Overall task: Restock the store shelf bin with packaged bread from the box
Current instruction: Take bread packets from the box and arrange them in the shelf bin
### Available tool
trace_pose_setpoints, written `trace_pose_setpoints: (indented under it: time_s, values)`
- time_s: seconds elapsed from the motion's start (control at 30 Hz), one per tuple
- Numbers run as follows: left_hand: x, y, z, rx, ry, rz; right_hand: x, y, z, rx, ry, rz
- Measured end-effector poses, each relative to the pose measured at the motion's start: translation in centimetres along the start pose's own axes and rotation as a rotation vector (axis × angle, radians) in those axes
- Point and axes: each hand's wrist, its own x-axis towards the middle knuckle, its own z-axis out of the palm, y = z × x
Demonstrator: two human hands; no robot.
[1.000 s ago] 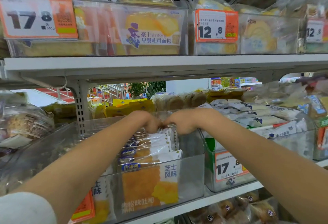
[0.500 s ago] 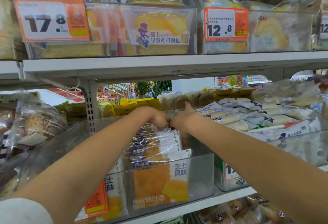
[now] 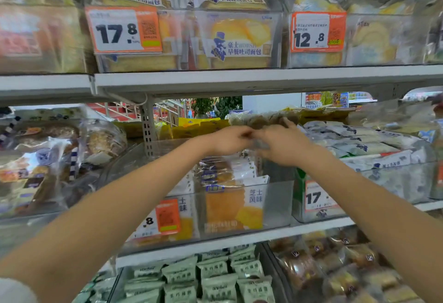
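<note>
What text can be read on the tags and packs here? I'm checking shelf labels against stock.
"17.8": orange price tag, upper shelf.
"12.8": orange price tag, upper right.
"豪士 早餐吐司面包": toast pack in the upper bin.
"芝士风味": bread pack in the clear bin.
"17": partly hidden tag.
".8": partly hidden tag.
Small print and green packets: too blurred to read.

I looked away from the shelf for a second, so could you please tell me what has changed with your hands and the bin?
Little: the left hand and right hand stay together above the back of the clear bin; what they pinch is blurred. The bread packs remain in their row. The view shifted.
</note>
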Motion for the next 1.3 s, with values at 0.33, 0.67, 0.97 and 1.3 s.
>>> trace_pose_setpoints:
  time_s: [0.33,0.67,0.97,1.3]
  values:
    - [-21.1,2.7,9.8,0.020,0.263,0.185,-18.8,-11.5,6.4,1.011,0.268,0.008]
    - [-39.9,-4.5,34.2,-0.185,-0.196,-0.410,-35.6,-22.0,28.8,0.939,-0.730,0.144]
    - [-48.6,-7.3,45.0,-0.560,-0.329,-0.989,-38.1,-28.4,39.0,0.740,-1.129,0.320]
    - [-49.8,-8.6,47.7,-0.715,-0.285,-1.283,-38.5,-33.8,43.0,0.912,-0.770,0.786]
